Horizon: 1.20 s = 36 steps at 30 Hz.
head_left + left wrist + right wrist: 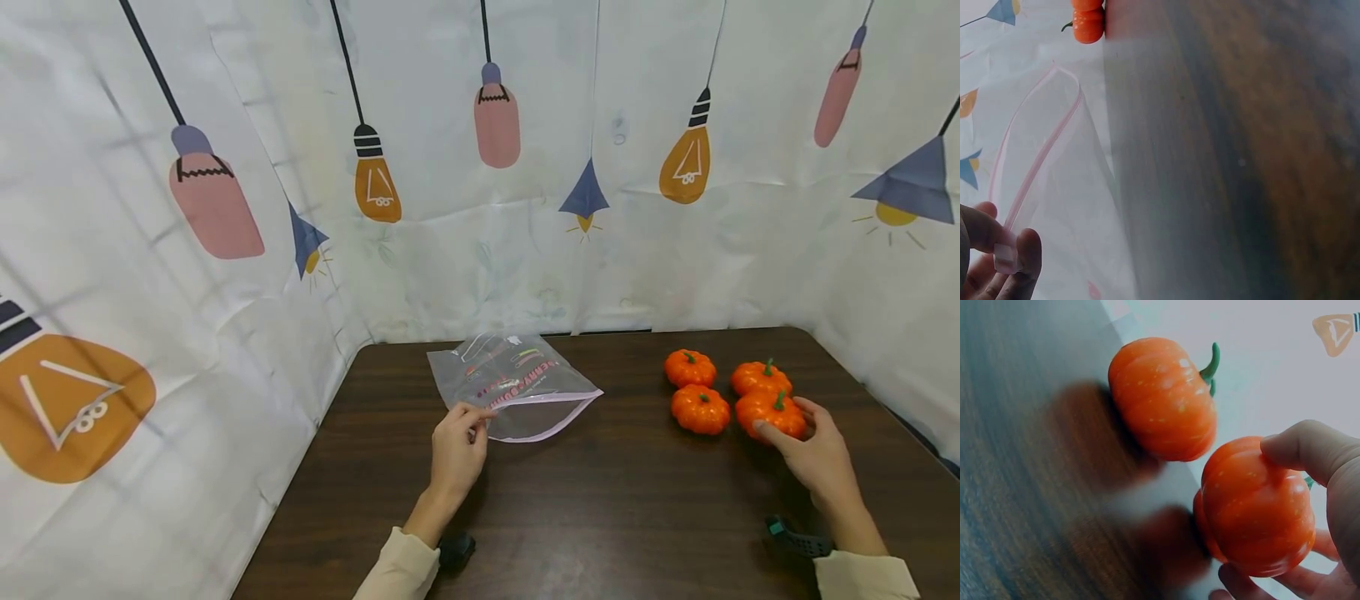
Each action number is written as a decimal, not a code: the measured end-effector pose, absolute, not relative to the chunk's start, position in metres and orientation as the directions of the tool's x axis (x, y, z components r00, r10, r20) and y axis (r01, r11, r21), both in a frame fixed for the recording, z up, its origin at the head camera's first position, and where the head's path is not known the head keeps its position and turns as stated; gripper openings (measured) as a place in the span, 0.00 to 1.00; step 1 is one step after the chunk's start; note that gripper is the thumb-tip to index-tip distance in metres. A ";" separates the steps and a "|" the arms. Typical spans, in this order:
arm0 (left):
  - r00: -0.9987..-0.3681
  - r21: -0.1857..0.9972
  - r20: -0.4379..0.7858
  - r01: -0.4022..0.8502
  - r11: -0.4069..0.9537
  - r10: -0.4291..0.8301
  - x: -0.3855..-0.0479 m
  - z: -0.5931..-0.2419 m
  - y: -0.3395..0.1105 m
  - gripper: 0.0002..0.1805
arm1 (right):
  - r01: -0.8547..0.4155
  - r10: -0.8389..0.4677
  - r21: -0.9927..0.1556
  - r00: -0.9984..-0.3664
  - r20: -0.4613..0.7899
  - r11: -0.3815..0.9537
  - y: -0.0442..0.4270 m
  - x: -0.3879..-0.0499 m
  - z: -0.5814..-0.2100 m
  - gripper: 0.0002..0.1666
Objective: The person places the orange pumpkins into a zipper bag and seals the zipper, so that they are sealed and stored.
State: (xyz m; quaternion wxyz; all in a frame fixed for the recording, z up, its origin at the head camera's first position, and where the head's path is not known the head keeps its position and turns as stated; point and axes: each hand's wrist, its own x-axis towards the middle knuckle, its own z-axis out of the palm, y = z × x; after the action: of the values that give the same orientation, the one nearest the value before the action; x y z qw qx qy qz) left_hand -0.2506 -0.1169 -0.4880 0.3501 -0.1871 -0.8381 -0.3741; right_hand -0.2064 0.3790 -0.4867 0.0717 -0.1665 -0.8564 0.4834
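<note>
A clear printed zip bag (517, 379) lies on the table with its pink-edged mouth parted. My left hand (458, 450) pinches one end of that mouth; in the left wrist view, thumb and fingers hold the corner of the bag (1041, 159). At the right, my right hand (821, 462) grips the front right orange pumpkin (770, 412), thumb on one side and fingers on the other, as the right wrist view shows with the held pumpkin (1257, 509). Another pumpkin (1163, 400) sits beside it there.
Close to the held one stand more small pumpkins: one behind it (761, 378), one to its left (700, 409) and one at the back left (689, 367). The dark wooden table (570, 517) meets a white printed curtain (450, 275) at its back and sides.
</note>
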 end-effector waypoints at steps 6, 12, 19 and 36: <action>-0.677 0.479 0.734 0.572 0.666 0.055 -0.251 -0.486 -0.114 0.14 | 0.165 0.355 -0.861 -0.935 0.020 0.480 0.373 -0.205 -0.478 0.60; -0.670 0.464 0.739 0.579 0.670 0.067 -0.253 -0.482 -0.109 0.17 | 0.146 0.371 -0.854 -0.927 0.058 0.500 0.365 -0.203 -0.465 0.59; -0.653 0.431 0.752 0.592 0.681 0.091 -0.257 -0.478 -0.104 0.19 | 0.070 0.310 -0.836 -0.943 0.123 0.545 0.355 -0.201 -0.454 0.57; -0.716 0.430 0.679 0.568 0.702 0.164 -0.269 -0.450 -0.084 0.18 | -0.144 0.040 -0.832 -0.980 0.195 0.536 0.308 -0.225 -0.414 0.51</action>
State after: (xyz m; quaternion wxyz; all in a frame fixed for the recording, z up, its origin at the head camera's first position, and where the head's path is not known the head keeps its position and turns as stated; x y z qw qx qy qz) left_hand -0.2687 -0.0842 -0.4498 0.3125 -0.2110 -0.8679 -0.3235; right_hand -0.2246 0.3085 -0.4137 0.0953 0.0298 -0.8712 0.4806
